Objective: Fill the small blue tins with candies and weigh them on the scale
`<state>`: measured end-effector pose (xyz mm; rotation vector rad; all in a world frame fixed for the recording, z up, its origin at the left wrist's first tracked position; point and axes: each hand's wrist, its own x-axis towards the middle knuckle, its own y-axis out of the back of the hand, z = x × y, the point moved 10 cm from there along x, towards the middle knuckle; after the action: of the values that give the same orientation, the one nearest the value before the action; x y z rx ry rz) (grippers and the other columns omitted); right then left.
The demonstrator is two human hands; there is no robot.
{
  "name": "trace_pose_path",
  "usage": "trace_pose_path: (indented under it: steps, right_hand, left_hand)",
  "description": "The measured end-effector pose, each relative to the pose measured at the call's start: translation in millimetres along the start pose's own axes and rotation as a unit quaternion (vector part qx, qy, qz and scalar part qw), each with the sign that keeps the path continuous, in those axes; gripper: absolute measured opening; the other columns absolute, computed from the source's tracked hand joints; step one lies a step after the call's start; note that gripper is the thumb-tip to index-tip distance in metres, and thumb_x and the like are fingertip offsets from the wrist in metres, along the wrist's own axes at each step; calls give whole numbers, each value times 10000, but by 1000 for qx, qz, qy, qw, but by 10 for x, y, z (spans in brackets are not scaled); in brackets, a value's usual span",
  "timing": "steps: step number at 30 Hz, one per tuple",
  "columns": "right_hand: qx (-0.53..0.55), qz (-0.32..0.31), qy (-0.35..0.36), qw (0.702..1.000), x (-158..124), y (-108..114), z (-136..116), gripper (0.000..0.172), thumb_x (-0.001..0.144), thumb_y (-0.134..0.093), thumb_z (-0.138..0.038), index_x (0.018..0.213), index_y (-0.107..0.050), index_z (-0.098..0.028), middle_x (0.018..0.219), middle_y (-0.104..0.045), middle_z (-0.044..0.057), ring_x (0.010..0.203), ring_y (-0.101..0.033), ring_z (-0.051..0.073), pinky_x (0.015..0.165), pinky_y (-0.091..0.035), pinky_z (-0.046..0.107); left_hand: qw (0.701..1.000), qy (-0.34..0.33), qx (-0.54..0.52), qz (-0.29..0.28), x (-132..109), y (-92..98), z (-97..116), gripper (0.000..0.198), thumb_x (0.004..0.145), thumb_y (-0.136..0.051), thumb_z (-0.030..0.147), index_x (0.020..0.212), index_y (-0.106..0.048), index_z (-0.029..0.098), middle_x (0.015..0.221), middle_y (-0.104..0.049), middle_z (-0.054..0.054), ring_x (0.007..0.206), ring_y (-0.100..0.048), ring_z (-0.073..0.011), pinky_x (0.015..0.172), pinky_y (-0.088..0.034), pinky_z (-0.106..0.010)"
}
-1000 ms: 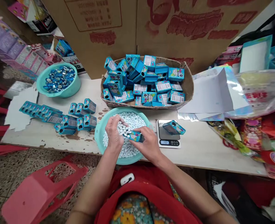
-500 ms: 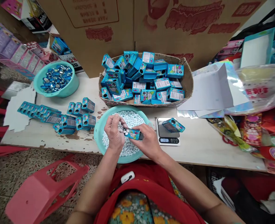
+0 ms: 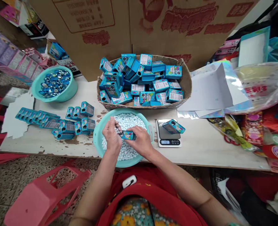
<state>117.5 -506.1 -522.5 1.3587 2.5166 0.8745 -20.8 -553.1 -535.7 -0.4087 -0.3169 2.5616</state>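
Note:
Over a turquoise basin (image 3: 96, 142) of small white candies (image 3: 129, 153), my right hand (image 3: 141, 140) grips a blue candy tin (image 3: 127, 135) lying on its side, its open end toward the left. My left hand (image 3: 112, 135) is cupped against that end, fingers curled round several white candies. To the right, another blue tin (image 3: 173, 126) rests tilted on a digital scale (image 3: 169, 142) with a lit display. Behind the basin stands a cut-down cardboard box (image 3: 188, 84) heaped with blue tins.
Blue tins (image 3: 67, 126) stand in rows on the table's left. A second turquoise basin (image 3: 65, 94) holds shiny blue and silver round pieces. Paper sheets (image 3: 209, 91) and plastic packets (image 3: 253, 128) lie at the right. A large carton (image 3: 148, 37) rises behind; a pink stool (image 3: 35, 197) is below.
Both hands and the tin appear slightly further left over the basin, while the whole view has also shifted a little. The left hand still holds candies at the tin's opening.

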Motion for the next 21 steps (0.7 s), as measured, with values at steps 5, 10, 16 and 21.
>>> trace_pose_path:
  steps: [5, 10, 16, 21]
  right_hand:
    - [57, 8, -12, 998, -23, 23, 90, 332, 671, -768, -178, 974, -638, -214, 924, -657, 29, 905, -604, 226, 796, -435, 340]
    - [179, 30, -56, 982, -205, 246, 237, 345, 644, -805, -216, 955, -655, -207, 898, -643, 18, 866, -611, 189, 784, -467, 297]
    - [227, 51, -104, 967, -754, 596, 417, 367, 619, -827, -253, 942, -661, -208, 909, -653, 18, 870, -615, 185, 791, -481, 298]
    - [236, 76, -175, 953, -1174, 832, 715, 333, 640, -805, -241, 941, -664, -218, 905, -656, 12, 838, -618, 183, 762, -494, 298]
  left_hand:
    - [998, 36, -35, -43, -23, -107, 44, 375, 750, -674, 449, 638, -473, 153, 529, -417, 48, 408, -376, -42, 364, -265, -167]
    - [983, 134, -112, -55, 108, -46, 17, 330, 767, -656, 421, 685, -466, 164, 548, -442, 47, 417, -414, -40, 373, -306, -143]
    - [935, 326, 107, -90, 251, 389, -916, 103, 753, -597, 208, 747, -531, 129, 579, -501, 18, 395, -413, -47, 337, -269, -138]
    - [916, 316, 192, -157, 144, 394, -1136, 183, 658, -666, 210, 788, -559, 138, 633, -534, 11, 448, -445, -62, 364, -275, -145]
